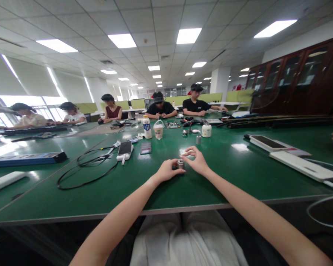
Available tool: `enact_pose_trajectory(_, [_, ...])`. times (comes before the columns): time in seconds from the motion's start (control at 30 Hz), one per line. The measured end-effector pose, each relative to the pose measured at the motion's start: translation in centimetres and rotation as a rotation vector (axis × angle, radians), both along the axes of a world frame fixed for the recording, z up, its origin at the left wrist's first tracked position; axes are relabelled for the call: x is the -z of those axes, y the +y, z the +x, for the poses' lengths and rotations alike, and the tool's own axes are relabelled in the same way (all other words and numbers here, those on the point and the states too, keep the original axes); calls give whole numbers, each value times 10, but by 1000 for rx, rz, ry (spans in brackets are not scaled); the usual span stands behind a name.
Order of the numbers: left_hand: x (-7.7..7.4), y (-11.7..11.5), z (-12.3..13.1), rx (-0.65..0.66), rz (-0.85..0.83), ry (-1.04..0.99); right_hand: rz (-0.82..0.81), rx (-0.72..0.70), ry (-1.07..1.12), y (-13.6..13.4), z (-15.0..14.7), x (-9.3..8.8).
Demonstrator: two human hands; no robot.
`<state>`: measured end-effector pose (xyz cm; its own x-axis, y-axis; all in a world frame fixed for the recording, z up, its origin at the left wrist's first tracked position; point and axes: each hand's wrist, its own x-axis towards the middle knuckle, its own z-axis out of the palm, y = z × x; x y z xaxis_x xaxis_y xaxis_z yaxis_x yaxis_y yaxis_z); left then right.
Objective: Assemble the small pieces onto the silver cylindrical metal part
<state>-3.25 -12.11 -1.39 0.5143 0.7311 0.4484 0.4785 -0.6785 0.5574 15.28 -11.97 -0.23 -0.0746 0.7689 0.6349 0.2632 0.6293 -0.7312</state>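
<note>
A small metal cylinder (180, 164) stands upright on the green table, with a round fitting at its top. My left hand (168, 170) is closed around it, thumb in front and fingers behind. My right hand (196, 161) is bent over the cylinder's upper right side, its thumb and fingertips drawn together beside the top. Whatever lies between those fingertips is too small to make out. A second grey metal cylinder (198, 139) stands a little beyond my right hand, untouched.
Farther back are a milk bottle (147, 127), a lidded cup (158, 130), a white jar (206, 130) and small metal parts (185, 132). A phone (124, 148) and black cable (86, 184) lie left; a white power bank (305, 165) lies right. Several people sit across the table.
</note>
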Motion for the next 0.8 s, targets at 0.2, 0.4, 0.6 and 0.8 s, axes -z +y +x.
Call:
enact_pose_trajectory(0.2, [-3,-2,0,-11,18,28,-106,83,-52,28,22,16])
enact_pose_trajectory(0.4, [-3,-1,1,-20,22,45,-201,66,-95,46,37,31])
enact_pose_trajectory(0.6, [-2,-1,1,-29,30,49,-210,-29,-33,51,35,35])
enact_pose_trajectory(0.8, [-2,-1,0,-23,38,46,-126,-100,62,40,27,23])
